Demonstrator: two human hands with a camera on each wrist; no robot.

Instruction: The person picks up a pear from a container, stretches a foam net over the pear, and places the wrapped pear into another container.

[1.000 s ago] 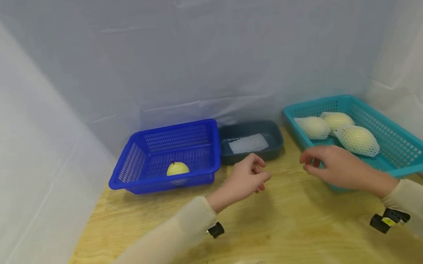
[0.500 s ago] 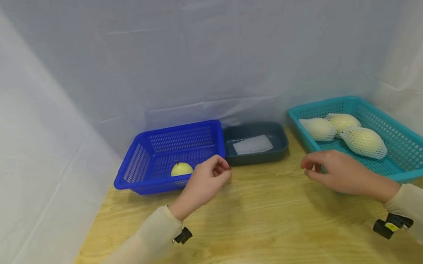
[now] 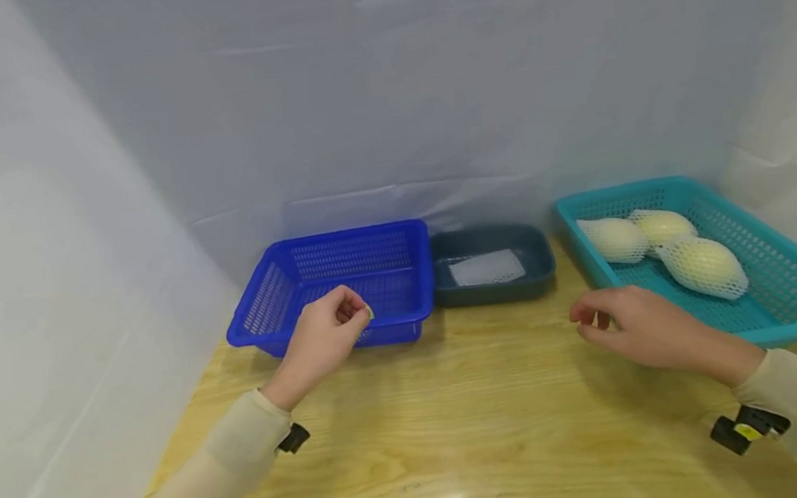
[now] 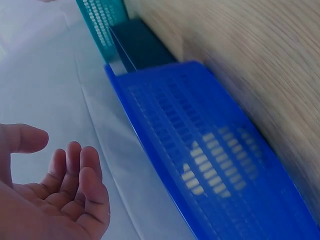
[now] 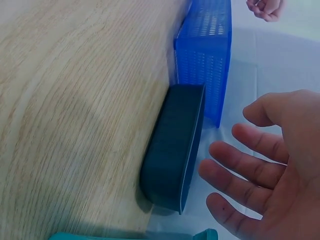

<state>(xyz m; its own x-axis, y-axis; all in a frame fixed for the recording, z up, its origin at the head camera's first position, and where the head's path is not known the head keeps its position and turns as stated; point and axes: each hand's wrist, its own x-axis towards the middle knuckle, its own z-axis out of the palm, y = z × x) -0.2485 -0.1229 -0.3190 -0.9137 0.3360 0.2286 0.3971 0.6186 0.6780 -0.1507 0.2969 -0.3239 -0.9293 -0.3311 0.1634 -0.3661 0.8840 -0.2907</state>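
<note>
Over the front rim of the blue basket [image 3: 359, 240] hovers my left hand [image 3: 323, 333], its fingers loosely curled with nothing in them. It hides most of a yellow-green pear [image 3: 370, 310] inside that basket; in the left wrist view the pear [image 4: 215, 170] shows through the basket's slots. My right hand [image 3: 636, 326], also empty with fingers relaxed, hangs by the near left corner of the teal basket [image 3: 776, 246]. Several pears [image 3: 705, 264] in white foam nets lie in the teal basket.
Between the two baskets stands a dark green tray [image 3: 495, 295] with a flat white foam net [image 3: 487, 268] in it. All three stand on a wooden table [image 3: 452, 415]. White sheeting [image 3: 387, 88] hangs behind and at both sides.
My left hand has moved left, from in front of the dark tray to the blue basket, now covering most of the pear. The right hand has barely moved. The view has shifted slightly left.
</note>
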